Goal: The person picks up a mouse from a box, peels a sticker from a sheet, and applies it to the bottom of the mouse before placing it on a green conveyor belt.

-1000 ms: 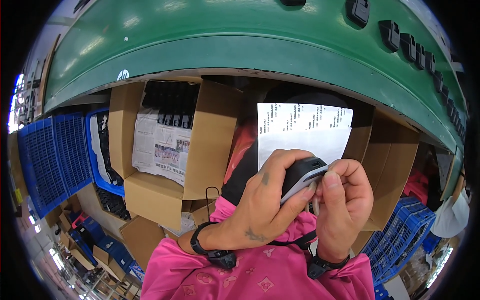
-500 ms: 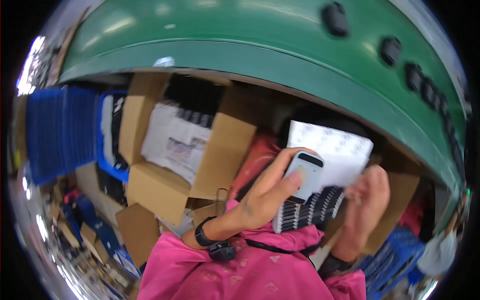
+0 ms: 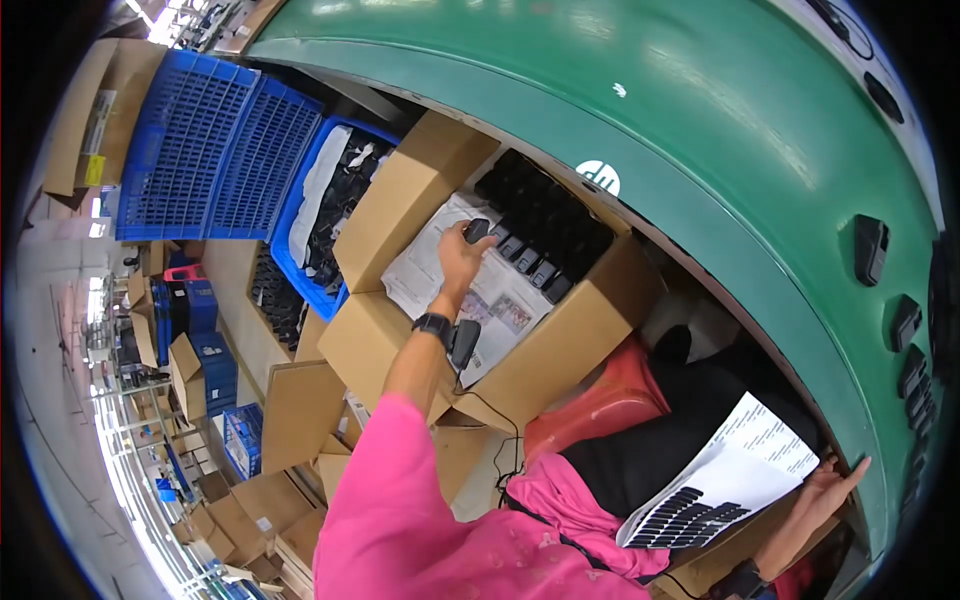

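Observation:
My left hand (image 3: 459,264) reaches into an open cardboard carton (image 3: 575,350) on the left, its fingers closed around a small dark device (image 3: 477,231). Rows of similar black devices (image 3: 540,225) fill the carton's far side, beside the printed paper (image 3: 425,262) lying in it. Across my lap is a white sheet (image 3: 745,450) bearing rows of black stickers at its lower end. Close to the sheet's right edge and the table rim, my right hand (image 3: 822,492) has its fingers apart and nothing visible in them.
Above runs a green table (image 3: 700,150), with several black devices (image 3: 870,250) along its right side. Blue crates (image 3: 210,145) stand left of the carton, near a blue bin (image 3: 285,250) of dark parts. A red stool (image 3: 600,400) and a black cable (image 3: 490,405) lie between carton and lap.
My left hand has carried the device from above the sheet leftward into the carton. My right hand has moved away from the sheet's stickers toward the table rim. The view has swung left.

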Tool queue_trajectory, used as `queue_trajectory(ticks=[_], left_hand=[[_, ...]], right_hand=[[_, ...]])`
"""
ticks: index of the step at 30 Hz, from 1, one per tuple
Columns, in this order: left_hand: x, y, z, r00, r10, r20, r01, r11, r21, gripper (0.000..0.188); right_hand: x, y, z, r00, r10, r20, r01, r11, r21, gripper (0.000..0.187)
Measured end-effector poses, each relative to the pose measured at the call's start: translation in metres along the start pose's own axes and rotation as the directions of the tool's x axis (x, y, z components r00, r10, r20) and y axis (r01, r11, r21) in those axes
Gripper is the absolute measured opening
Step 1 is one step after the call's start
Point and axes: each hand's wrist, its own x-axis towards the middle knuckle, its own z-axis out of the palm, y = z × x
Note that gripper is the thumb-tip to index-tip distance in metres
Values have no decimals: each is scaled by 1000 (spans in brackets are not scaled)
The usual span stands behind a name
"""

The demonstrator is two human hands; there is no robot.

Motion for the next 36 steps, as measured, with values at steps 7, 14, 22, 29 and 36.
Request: queue_trajectory(ticks=[7,14,22,29,36], left_hand=[[38,-27,42,981,187,51,-194,925,328,40],[57,-37,57,984,50,171,-130,858,496,30],[28,20,49,919,361,157,-391,796,462,22],[-135,334,-21,275,957,89,-901,289,-325,51],[-108,506,100,501,792,349,-865,475,163,84]], right_hand=[[2,-6,-16,995,9,-103,-20,994,-111,33],[10,2,-23,973,-22,-228,-13,989,-148,37],[-10,-24,-19,975,3,-223,-65,960,-273,41],[-49,-11,39,974,72,-215,-119,971,-210,44],[-100,-21,10,997,-7,72,46,830,-556,34]])
